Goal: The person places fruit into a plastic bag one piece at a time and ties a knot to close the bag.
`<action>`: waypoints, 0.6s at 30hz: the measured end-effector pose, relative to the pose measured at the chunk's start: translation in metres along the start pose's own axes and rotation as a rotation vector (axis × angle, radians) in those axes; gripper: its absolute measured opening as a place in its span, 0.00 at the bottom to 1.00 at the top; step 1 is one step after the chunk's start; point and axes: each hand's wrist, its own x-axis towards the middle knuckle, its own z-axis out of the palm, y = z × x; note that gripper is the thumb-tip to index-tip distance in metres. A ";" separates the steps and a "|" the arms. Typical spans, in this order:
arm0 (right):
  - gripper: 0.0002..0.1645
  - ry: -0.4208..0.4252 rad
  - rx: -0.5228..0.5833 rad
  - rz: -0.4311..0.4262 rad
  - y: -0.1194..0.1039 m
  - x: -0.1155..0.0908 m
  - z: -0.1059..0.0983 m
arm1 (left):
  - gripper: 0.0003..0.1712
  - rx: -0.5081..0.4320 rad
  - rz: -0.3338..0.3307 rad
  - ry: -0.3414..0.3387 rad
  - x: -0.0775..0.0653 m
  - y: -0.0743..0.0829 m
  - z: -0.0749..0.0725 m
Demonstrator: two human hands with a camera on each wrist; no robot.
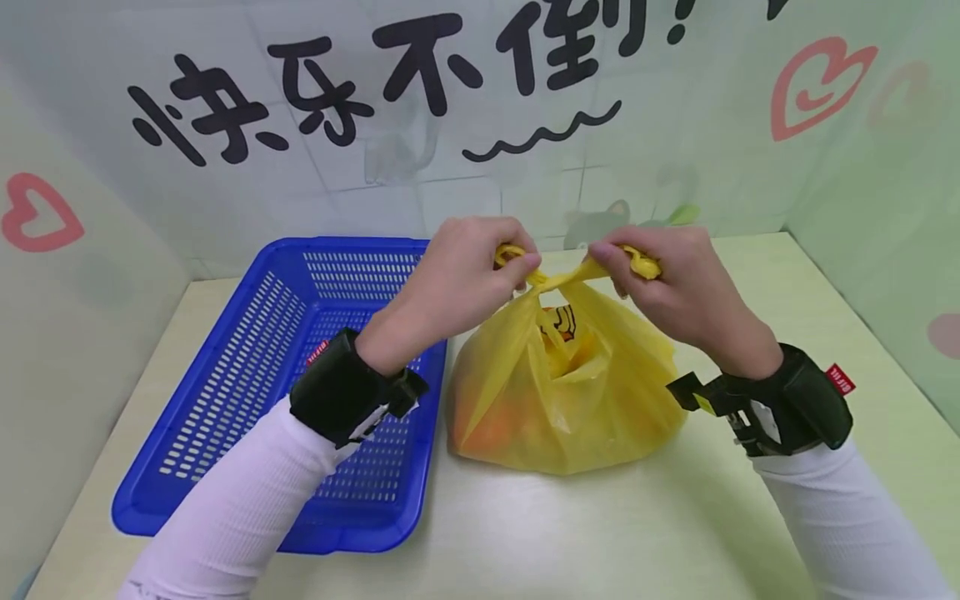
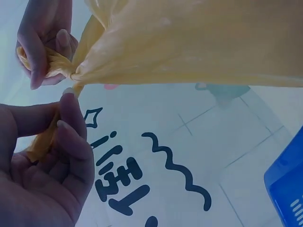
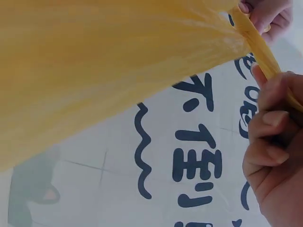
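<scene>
A yellow plastic bag (image 1: 600,408) rests on the table, with orange shapes showing faintly through its lower left side. Its two handles cross and twist together above the opening. My left hand (image 1: 468,271) pinches one handle between thumb and fingers; in the left wrist view that hand (image 2: 52,156) has the handle end running through its curled fingers. The other handle is gripped by my right hand (image 1: 675,279), and in the right wrist view the right hand (image 3: 277,151) curls round the stretched strip. What fills the bag is mostly hidden.
Left of the bag stands a blue plastic basket (image 1: 431,467) with slotted walls, partly under my left forearm. The pale table (image 1: 510,533) meets a wall (image 1: 465,200) printed with black characters at the back. Side walls close in on the left and right.
</scene>
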 end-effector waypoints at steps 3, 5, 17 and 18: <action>0.17 -0.031 -0.052 0.010 -0.001 0.001 -0.004 | 0.08 0.034 0.032 -0.010 -0.003 0.000 -0.003; 0.18 -0.047 -0.093 0.015 0.001 0.000 -0.004 | 0.08 0.049 0.033 -0.013 -0.005 -0.003 -0.004; 0.22 -0.253 0.055 0.135 0.028 -0.026 -0.005 | 0.08 0.094 -0.019 -0.079 -0.011 -0.030 -0.007; 0.22 -0.267 0.075 0.147 0.030 -0.027 -0.005 | 0.08 0.095 -0.020 -0.082 -0.011 -0.032 -0.007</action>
